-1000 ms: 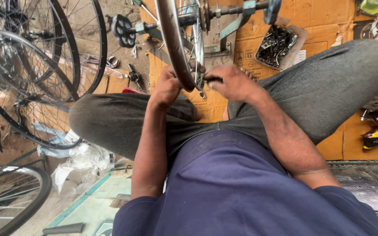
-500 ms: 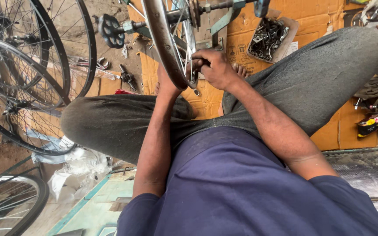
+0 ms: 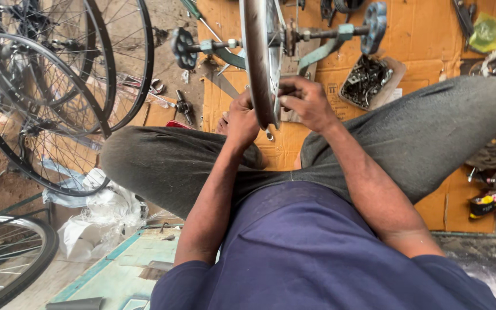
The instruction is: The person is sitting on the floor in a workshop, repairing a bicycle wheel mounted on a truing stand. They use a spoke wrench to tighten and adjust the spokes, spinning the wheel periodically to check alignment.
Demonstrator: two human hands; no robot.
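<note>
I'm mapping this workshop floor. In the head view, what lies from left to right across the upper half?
Black spoked bicycle wheels leaning together → left hand → silver wheel rim seen edge-on in a truing stand → right hand → shallow tray of dark metal parts → yellow-green plastic packet.

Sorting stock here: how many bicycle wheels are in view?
4: one on the stand between the left hand and right hand, two leaning at upper left, one at lower left. More may be hidden.
</note>
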